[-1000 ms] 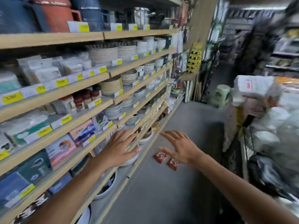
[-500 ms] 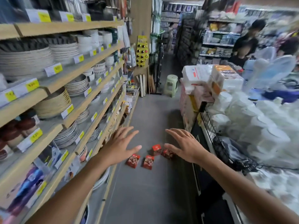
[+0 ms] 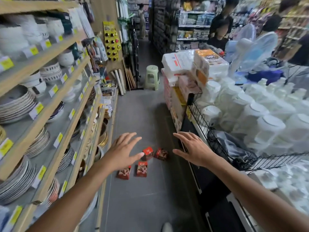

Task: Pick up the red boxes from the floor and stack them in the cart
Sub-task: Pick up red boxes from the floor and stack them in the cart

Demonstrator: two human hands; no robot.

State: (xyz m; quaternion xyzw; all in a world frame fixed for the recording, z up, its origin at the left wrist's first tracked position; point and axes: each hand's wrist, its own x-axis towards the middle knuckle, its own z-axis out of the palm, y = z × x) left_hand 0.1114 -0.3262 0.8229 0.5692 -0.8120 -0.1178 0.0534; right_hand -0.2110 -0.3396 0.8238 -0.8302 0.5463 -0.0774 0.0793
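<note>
Now both hands reach forward with fingers spread, holding nothing: left hand (image 3: pixel 122 152), right hand (image 3: pixel 194 149). 4 red boxes (image 3: pixel 141 169) lie scattered on the floor (image 3: pixel 142 206), lower centre, likely awaiting pickup. Cart not identifiable.

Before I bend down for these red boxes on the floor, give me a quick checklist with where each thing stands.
1. Hands free: ok. Left hand and right hand are open, fingers spread, holding nothing.
2. Boxes in sight: ok. Four red boxes lie on the grey floor: far left, far right, near left, near right.
3. Contact: not ok. Neither hand grips a box yet.
4. Floor around the boxes: ok, nothing else lies there.
5. Cart: cannot tell. Only a black wire basket shows on the right, already holding a dark bag.
6. Plate shelves close on the left: mind the elbow.
</note>
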